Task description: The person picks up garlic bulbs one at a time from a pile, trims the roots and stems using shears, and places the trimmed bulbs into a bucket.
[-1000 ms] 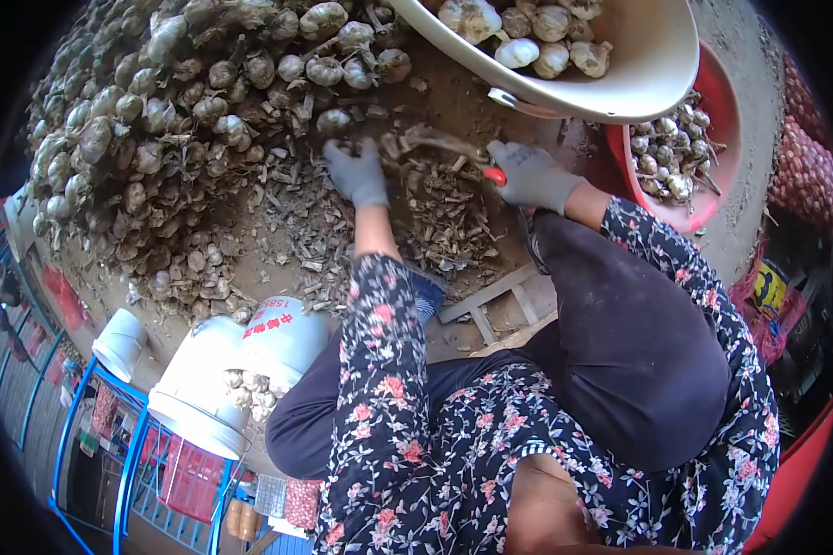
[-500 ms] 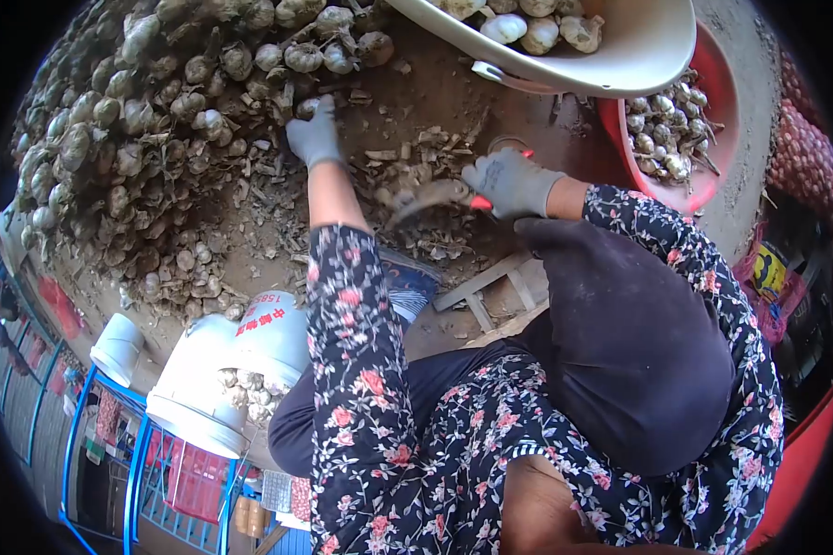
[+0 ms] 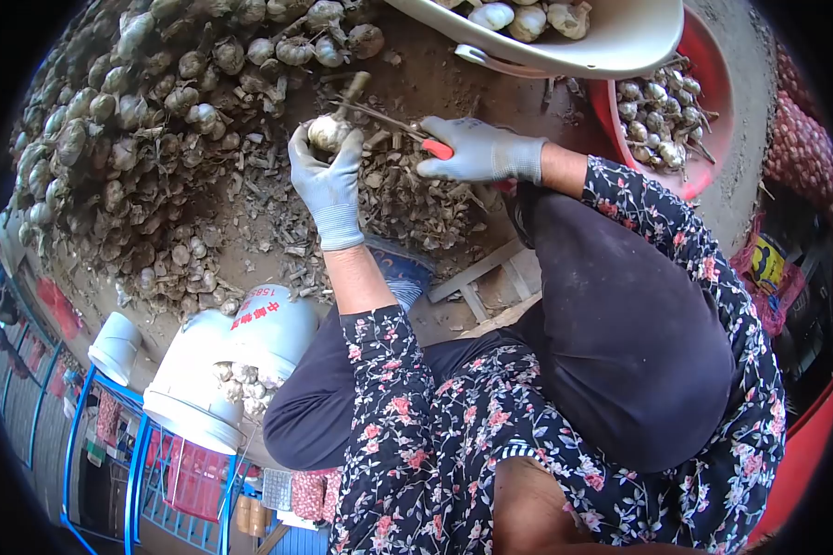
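My left hand [image 3: 329, 176], in a grey glove, has its fingers closed round a garlic bulb [image 3: 327, 135], whose dry stem [image 3: 354, 90] points up and away. In my gloved right hand [image 3: 483, 151] is a sickle with a red handle [image 3: 438, 149]. Its thin blade [image 3: 389, 120] reaches left to the stem, just above the bulb, and overlaps it in this view. Below and between the hands lies a heap of cut stems and dry skins [image 3: 412, 199].
A large pile of untrimmed garlic [image 3: 130, 120] covers the left. At the upper right, a cream tub [image 3: 620, 46] holds clean bulbs; beside it a red basin [image 3: 713, 120] holds more garlic. White buckets [image 3: 268, 328] lie at the lower left. A wooden frame [image 3: 477, 277] is near my legs.
My left hand has come back from the pile's edge with a garlic bulb. My right hand has moved slightly left and up, bringing the sickle blade to the bulb's stem.
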{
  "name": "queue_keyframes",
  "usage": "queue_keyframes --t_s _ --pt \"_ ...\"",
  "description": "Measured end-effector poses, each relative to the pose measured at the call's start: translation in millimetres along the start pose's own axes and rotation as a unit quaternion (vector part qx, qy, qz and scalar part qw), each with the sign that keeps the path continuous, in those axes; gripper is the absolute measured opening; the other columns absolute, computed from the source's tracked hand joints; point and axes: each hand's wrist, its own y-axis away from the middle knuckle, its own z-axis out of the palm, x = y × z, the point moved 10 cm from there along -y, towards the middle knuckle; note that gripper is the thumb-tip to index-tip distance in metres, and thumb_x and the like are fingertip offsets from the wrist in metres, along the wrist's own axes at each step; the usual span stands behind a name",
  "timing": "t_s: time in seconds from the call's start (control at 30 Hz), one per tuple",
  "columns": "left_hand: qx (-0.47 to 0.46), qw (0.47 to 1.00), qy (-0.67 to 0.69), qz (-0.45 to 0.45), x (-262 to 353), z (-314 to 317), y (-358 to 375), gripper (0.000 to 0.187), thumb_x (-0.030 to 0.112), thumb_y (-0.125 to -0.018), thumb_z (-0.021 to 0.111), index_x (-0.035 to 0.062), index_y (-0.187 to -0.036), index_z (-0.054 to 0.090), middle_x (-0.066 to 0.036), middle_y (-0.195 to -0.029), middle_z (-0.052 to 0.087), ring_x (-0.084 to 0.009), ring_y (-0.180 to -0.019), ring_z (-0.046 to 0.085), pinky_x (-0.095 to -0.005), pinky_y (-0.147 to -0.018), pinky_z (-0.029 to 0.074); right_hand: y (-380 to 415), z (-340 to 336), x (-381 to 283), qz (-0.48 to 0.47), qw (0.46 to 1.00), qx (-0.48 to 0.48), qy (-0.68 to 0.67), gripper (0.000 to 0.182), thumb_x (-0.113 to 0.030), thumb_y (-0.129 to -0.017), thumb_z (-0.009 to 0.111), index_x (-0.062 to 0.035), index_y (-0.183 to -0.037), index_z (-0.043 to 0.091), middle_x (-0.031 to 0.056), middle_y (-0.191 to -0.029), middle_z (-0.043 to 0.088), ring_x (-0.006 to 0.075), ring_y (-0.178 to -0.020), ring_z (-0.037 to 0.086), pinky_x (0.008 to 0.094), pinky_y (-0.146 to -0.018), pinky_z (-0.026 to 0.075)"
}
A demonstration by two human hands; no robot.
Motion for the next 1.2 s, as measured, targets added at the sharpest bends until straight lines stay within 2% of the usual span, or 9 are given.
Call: queue_keyframes --t_s 0.03,0.07,0.23,0.3,0.43,0.5,0.57,1.0,1.2 --pt "-0.019 0.998 -0.053 0.036 12 5 1 0.046 0.004 -0.073 0.077 -0.0022 -0.112 0.053 -0.005 -0.1 0.058 -0.0111 -0.087 0.057 -0.0234 -0.08 0.048 0 -1 -4 -0.015 1.0 0.0 0.002 0.062 -0.043 -0.085 0.059 -0.0012 -0.127 0.044 0.0265 -0.107 0.06 0.0395 -0.103 0.058 0.0429 -0.088 0.045" --pt "-0.019 0.999 -0.026 0.026 14 7 4 0.047 0.003 -0.073 0.077 -0.0024 -0.113 0.055 -0.004 -0.099 0.059 -0.0118 -0.087 0.058 -0.0239 -0.08 0.048 3 -9 -10 -0.051 0.997 0.049 -0.025 0.045 -0.042 -0.084 0.056 -0.0014 -0.103 0.054 0.0233 -0.096 0.063 0.0385 -0.094 0.061 0.0443 -0.081 0.046" --pt "0.005 0.972 0.233 -0.014 11 2 -3 0.047 0.002 -0.073 0.076 -0.0015 -0.115 0.055 -0.003 -0.098 0.061 -0.011 -0.085 0.058 -0.0234 -0.079 0.048 15 -2 3 -0.005 0.999 0.011 -0.032 0.041 -0.042 -0.085 0.058 -0.0035 -0.1 0.053 0.0223 -0.087 0.062 0.0376 -0.087 0.062 0.0437 -0.075 0.046" --pt "-0.019 0.979 0.203 0.013 15 3 -8 0.035 0.002 -0.08 0.07 0.0007 -0.111 0.055 -0.003 -0.097 0.061 -0.0103 -0.084 0.058 -0.0247 -0.081 0.049 17 -2 3 0.0 1.0 0.01 -0.013 0.039 -0.04 -0.085 0.06 -0.0046 -0.099 0.05 0.0213 -0.082 0.061 0.0375 -0.084 0.062 0.0435 -0.071 0.046" --pt "-0.001 0.997 -0.06 0.047 42 -1 -7 0.041 0.002 -0.072 0.071 0.0 -0.108 0.052 -0.005 -0.097 0.057 -0.0121 -0.084 0.055 -0.025 -0.081 0.046 14 -26 -1 0.026 0.994 0.081 0.062 0.035 -0.031 -0.084 0.061 -0.005 -0.105 0.049 0.0189 -0.087 0.061 0.0353 -0.086 0.061 0.0429 -0.072 0.046" --pt "-0.007 0.992 -0.115 0.052 49 -3 -3 0.047 0.003 -0.065 0.072 -0.0006 -0.107 0.052 -0.007 -0.099 0.056 -0.014 -0.088 0.054 -0.0263 -0.083 0.045 21 -42 -37 -0.08 0.952 0.17 0.242 0.039 -0.031 -0.081 0.062 -0.004 -0.106 0.049 0.0181 -0.091 0.061 0.0333 -0.091 0.062 0.0453 -0.075 0.048" --pt "-0.027 0.978 -0.191 0.077 59 -1 0 0.053 0.005 -0.062 0.074 -0.0013 -0.109 0.051 -0.009 -0.101 0.057 -0.0183 -0.09 0.057 -0.0283 -0.086 0.046 14 -40 -40 -0.057 0.939 0.127 0.314 0.049 -0.03 -0.075 0.068 -0.0039 -0.112 0.047 0.0151 -0.096 0.059 0.0313 -0.093 0.061 0.0446 -0.077 0.048" --pt "-0.144 0.989 -0.007 -0.041 29 7 6 0.057 -0.003 -0.063 0.071 -0.0036 -0.118 0.056 -0.003 -0.101 0.062 -0.0106 -0.091 0.058 -0.0238 -0.085 0.046 24 -38 -38 -0.052 0.923 0.085 0.371 0.058 -0.03 -0.07 0.072 -0.0063 -0.116 0.046 0.0139 -0.099 0.059 0.0277 -0.093 0.061 0.0454 -0.078 0.047" --pt "-0.21 0.976 -0.059 -0.007 44 18 1 0.054 -0.001 -0.065 0.071 -0.0042 -0.117 0.056 -0.005 -0.103 0.063 -0.0101 -0.09 0.058 -0.0241 -0.084 0.047 27 -39 -35 -0.058 0.915 0.074 0.392 0.056 -0.026 -0.068 0.074 -0.0059 -0.111 0.046 0.0137 -0.099 0.06 0.0275 -0.091 0.063 0.044 -0.078 0.048"
